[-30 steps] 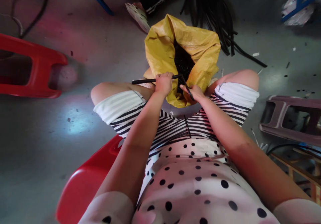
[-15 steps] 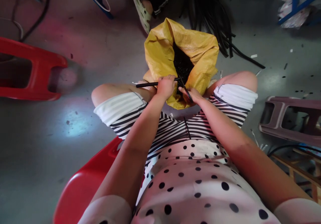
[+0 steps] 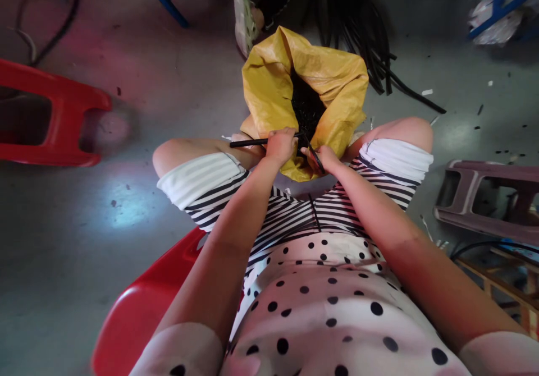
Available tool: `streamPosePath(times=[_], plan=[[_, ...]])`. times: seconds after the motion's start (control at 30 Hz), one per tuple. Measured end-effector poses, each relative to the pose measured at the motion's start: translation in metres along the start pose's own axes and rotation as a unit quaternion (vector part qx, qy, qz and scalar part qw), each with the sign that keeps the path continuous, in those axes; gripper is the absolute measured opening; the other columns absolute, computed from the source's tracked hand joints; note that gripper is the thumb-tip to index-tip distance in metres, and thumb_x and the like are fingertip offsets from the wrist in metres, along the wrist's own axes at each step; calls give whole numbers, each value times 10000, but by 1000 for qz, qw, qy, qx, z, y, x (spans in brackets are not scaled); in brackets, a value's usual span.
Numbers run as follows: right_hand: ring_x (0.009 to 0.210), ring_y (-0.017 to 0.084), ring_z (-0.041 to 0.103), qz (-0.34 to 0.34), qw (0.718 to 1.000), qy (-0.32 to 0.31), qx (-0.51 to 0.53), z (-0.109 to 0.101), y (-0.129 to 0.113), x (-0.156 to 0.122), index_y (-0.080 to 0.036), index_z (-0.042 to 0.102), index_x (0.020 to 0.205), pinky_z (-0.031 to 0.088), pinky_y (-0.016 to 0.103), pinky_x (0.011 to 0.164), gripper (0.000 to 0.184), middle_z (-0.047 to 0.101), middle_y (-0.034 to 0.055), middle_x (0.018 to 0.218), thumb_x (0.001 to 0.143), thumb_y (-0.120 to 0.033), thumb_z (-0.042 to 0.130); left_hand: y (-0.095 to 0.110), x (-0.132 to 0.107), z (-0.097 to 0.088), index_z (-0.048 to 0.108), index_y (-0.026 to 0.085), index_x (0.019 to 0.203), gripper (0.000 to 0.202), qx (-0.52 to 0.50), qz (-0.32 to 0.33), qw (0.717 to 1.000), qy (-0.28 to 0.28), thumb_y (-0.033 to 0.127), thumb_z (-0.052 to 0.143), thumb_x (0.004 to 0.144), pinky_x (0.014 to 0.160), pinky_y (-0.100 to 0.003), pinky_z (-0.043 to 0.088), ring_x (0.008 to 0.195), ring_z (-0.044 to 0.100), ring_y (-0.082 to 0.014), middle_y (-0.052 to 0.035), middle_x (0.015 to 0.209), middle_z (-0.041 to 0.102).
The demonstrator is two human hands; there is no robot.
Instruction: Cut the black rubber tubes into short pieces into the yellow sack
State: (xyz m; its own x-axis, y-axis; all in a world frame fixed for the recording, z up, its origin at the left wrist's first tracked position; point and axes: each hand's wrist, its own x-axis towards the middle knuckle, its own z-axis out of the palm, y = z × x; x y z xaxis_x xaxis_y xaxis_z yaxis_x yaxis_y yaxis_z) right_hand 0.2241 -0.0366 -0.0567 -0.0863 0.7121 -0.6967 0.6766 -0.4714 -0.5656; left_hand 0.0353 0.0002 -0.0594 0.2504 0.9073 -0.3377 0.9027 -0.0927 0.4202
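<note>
My left hand (image 3: 281,145) is closed around a black rubber-like tube (image 3: 248,142), which sticks out to the left over my leg. The tube's other end reaches over the mouth of a yellow sack (image 3: 269,87). In my right hand (image 3: 329,158) is a pair of dark-handled scissors (image 3: 315,158), its blades at the tube's right end; whether they touch it I cannot tell. Inside the sack, which stands between my knees with its rim rolled outward, lie many small black pieces (image 3: 308,109).
Long black tubes (image 3: 374,56) lie in a heap beyond the sack. A person's clog (image 3: 245,22) is close to its far left side. A red stool (image 3: 63,118) stands left, a mauve stool (image 3: 467,196) right. Blue metal legs (image 3: 164,0) rise at the back.
The other person's foot has shifted slightly right and a second shoe shows more. The scissors' blades have moved slightly in my right hand. My left hand keeps its hold on the tube.
</note>
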Motion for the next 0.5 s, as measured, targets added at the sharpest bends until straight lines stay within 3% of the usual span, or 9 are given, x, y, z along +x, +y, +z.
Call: streamPosePath(times=[0.23,0.37,0.5], plan=[[626,230,660,-9,1000,6,-30,0,0,4,-213,667,656,538,329,698,730,632,64,555,983,-864,707,-7,1,4,792,194,1377,387,0,-4,1000,17,219,528,1096,1197,-513,506,1364,723,-373,-181,1429,796],[688,236,665,-14,997,65,-27,-2,0,5,-227,621,640,532,327,726,694,578,32,556,963,-825,759,-5,1,2,797,195,1373,383,-7,1,1000,21,213,533,1096,1202,-515,518,1369,724,-370,-181,1429,798],[682,199,648,-1,987,92,129,-4,-6,4,-208,625,724,521,306,684,652,634,43,636,992,-788,755,3,-5,2,789,214,1399,394,-14,75,997,-23,200,543,1092,1197,-488,532,1368,731,-358,-165,1408,809]])
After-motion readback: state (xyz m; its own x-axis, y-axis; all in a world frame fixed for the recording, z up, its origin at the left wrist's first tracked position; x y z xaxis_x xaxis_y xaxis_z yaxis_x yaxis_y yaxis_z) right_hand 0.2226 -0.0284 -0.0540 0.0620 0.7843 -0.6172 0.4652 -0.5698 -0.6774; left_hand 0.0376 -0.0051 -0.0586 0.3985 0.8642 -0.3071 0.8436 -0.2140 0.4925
